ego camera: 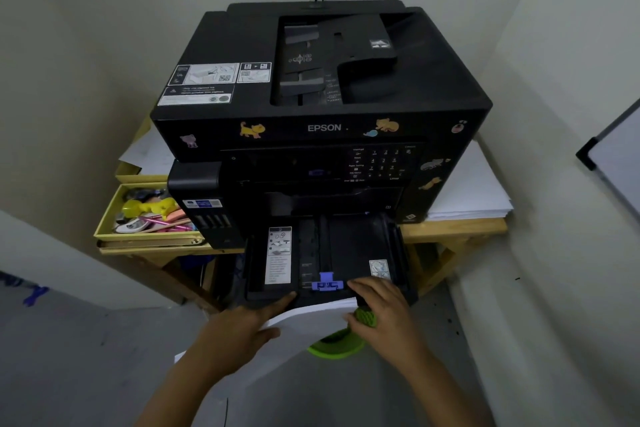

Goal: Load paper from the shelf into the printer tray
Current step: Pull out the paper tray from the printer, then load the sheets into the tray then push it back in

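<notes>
Pale walls close in around the wooden table point(485, 227) carrying our black Epson printer point(322, 87). Its paper tray point(346, 246) is pulled out past the table's front edge. We hold a curved stack of white paper point(304, 322) at the tray's front rim, our left hand point(239, 333) gripping its left side, our right hand point(381, 308) its right corner.

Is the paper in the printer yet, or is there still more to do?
Almost. The tray is pulled out and looks bare inside. The left hand and right hand hold a paper stack at its front edge. What's left: slide the paper in flat, set the blue guide, push the tray shut.
</notes>
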{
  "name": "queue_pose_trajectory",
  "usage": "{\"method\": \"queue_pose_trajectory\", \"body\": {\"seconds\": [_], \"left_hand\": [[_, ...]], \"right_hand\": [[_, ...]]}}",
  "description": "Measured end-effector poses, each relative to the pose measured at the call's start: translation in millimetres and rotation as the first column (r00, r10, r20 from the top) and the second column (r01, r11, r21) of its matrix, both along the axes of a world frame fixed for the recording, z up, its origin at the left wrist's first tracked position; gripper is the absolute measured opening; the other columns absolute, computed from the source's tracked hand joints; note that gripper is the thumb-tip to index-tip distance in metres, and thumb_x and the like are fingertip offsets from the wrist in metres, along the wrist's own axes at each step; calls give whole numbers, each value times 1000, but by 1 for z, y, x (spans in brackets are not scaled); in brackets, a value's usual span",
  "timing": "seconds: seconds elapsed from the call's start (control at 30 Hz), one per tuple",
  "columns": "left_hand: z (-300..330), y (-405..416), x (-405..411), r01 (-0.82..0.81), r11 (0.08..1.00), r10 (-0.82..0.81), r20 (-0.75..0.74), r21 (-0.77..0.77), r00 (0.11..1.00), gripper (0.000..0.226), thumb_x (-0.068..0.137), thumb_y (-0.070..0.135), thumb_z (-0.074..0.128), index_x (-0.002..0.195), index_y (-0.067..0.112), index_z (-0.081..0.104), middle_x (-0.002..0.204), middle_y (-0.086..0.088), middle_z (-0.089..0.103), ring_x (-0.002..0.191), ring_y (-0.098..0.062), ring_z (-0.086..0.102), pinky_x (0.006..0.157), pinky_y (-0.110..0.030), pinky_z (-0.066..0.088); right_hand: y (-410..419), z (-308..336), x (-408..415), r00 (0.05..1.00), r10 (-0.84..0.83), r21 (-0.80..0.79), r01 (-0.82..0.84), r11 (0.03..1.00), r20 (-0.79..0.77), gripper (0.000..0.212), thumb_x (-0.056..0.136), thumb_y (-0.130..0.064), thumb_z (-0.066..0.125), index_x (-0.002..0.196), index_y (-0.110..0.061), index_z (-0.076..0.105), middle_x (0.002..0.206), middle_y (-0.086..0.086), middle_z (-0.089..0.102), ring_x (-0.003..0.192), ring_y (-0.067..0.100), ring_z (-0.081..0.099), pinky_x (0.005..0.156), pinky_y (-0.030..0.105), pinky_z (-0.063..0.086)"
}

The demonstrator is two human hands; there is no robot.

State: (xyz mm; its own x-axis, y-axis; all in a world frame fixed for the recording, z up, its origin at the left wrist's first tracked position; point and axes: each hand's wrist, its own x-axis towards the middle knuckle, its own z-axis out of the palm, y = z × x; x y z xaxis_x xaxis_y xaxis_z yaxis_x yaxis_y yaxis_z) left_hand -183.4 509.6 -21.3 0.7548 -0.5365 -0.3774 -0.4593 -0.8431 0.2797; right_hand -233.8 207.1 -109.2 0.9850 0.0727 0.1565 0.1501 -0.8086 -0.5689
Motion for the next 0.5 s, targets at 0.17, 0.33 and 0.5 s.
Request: {"method": "queue_pose_trajectory", "body": {"seconds": [0.17, 0.33, 0.5], "left_hand": [[25, 4, -4, -85, 990, 72, -117, -113, 991, 46, 102, 48, 51, 123, 77, 22, 132, 7, 67, 113, -12, 65, 87, -22, 48], [56, 11, 0, -229, 958, 168, -314, -172, 935, 19, 99, 50, 56, 104, 67, 51, 88, 49, 60, 87, 14, 61, 79, -11, 48], [99, 21, 7, -428, 863, 255, -499, -270, 829, 22, 100, 44, 59, 119, 53, 60, 101, 37, 72, 97, 7, 71, 75, -15, 57]], "right_hand": [[0, 19, -3, 998, -45, 155, 51, 987, -42, 59, 87, -52, 78, 139, -28, 66, 140, -22, 54, 135, 2, 49, 115, 27, 44], [3, 44, -4, 975, -161, 348, 207, 914, -156, 57, 81, -61, 80, 133, -41, 65, 135, -29, 56, 129, -4, 53, 106, 19, 47], [7, 70, 0, 926, -202, 625, 366, 690, -319, 51, 85, -52, 83, 132, -43, 66, 125, -22, 72, 116, 2, 67, 102, 33, 54]]}}
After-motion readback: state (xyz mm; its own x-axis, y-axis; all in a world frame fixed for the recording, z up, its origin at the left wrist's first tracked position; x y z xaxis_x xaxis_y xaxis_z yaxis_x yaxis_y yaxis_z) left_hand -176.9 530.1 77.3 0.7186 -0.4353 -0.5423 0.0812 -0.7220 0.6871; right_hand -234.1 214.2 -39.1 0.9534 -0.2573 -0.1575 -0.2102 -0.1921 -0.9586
